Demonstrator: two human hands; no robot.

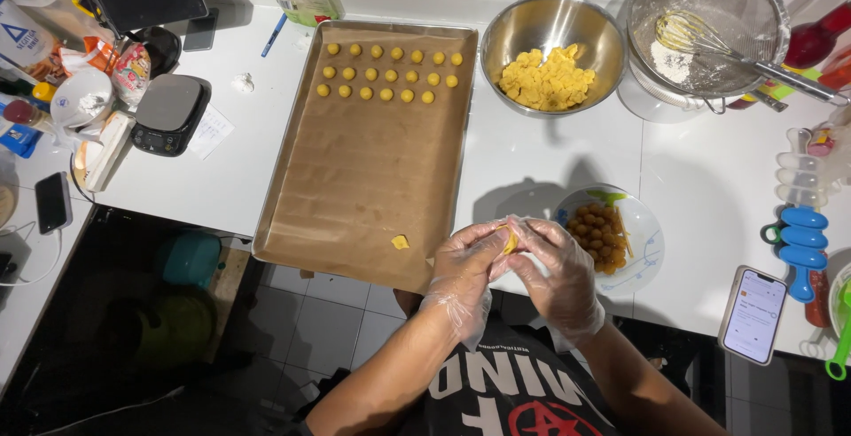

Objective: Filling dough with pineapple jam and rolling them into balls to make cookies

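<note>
Both my hands wear clear plastic gloves and meet at the near edge of the white counter. My left hand [463, 269] and my right hand [557, 269] pinch one small piece of yellow dough [510, 239] between their fingertips. Left of them lies a baking tray [282, 223] lined with brown paper. Several yellow dough balls [390, 73] sit in rows at its far end, and one loose dough scrap [400, 242] lies near its front edge. A white plate of brown filling balls [598, 234] stands just right of my hands.
A steel bowl of yellow dough chunks [550, 77] stands behind the plate. A sieve with a whisk [709, 33] is at the far right. A kitchen scale [168, 110] sits left of the tray. A phone [753, 314] and blue measuring spoons [802, 241] lie at the right.
</note>
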